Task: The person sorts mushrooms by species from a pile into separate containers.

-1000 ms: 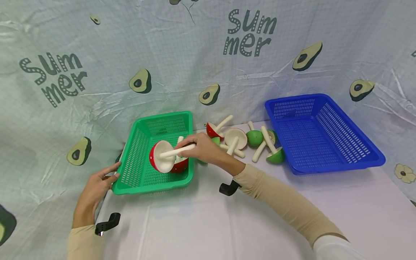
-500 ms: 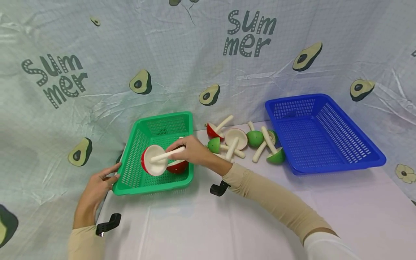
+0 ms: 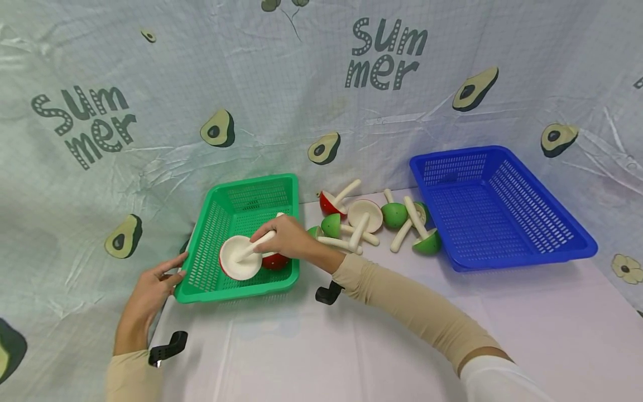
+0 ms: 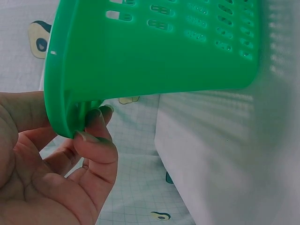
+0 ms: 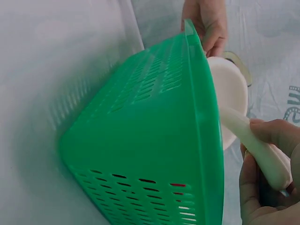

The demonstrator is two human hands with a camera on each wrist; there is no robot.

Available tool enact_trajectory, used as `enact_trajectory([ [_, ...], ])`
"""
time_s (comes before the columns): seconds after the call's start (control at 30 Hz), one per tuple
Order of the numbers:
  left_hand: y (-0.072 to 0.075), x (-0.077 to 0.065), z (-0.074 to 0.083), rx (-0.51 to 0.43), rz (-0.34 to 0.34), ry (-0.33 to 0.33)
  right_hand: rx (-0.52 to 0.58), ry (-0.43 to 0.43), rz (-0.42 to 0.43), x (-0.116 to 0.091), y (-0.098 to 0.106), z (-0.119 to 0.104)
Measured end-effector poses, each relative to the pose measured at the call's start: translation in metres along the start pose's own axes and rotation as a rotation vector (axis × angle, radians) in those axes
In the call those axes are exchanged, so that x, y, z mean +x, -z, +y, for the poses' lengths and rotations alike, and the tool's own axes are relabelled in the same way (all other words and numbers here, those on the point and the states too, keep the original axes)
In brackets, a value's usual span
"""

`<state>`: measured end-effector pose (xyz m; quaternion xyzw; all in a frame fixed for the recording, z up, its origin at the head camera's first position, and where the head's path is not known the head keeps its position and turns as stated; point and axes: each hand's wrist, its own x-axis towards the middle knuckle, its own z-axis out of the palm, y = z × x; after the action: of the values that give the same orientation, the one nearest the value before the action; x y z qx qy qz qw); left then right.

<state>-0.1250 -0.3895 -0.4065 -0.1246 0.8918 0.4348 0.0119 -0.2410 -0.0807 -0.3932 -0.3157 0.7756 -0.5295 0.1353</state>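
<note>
My right hand point(image 3: 288, 237) pinches the white stem of a toy mushroom point(image 3: 232, 260) with a red, white-lined cap. The right wrist view shows thumb and fingers around that stem point(image 5: 255, 146). The cap hangs over the green basket point(image 3: 236, 292), its pale inner side facing up. Another red-capped mushroom point(image 3: 275, 262) lies inside the basket, partly hidden by my right hand. My left hand point(image 3: 153, 286) holds the basket's near left corner. In the left wrist view its fingertips are curled under the green rim point(image 4: 61, 112).
Right of the green basket lies a loose cluster of toy mushrooms, including a red one point(image 3: 329, 203), a pale upturned one point(image 3: 370, 214) and several green ones point(image 3: 427, 243). Farther right stands a blue basket point(image 3: 469, 262). A cloth printed with avocados hangs behind.
My right hand has moved left and slightly down with the red mushroom, and the cap now faces more upward. The left hand stays on the basket corner.
</note>
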Motion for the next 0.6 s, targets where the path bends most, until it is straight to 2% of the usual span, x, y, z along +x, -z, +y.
enact_trajectory([
  [0.37, -0.001, -0.002, 0.001, 0.0, 0.011, 0.008, -0.087, -0.067, 0.005, 0.001, -0.011, -0.005],
  [0.6, 0.0, -0.002, 0.001, 0.02, 0.012, -0.006, -0.089, -0.075, -0.045, 0.004, -0.016, -0.004],
])
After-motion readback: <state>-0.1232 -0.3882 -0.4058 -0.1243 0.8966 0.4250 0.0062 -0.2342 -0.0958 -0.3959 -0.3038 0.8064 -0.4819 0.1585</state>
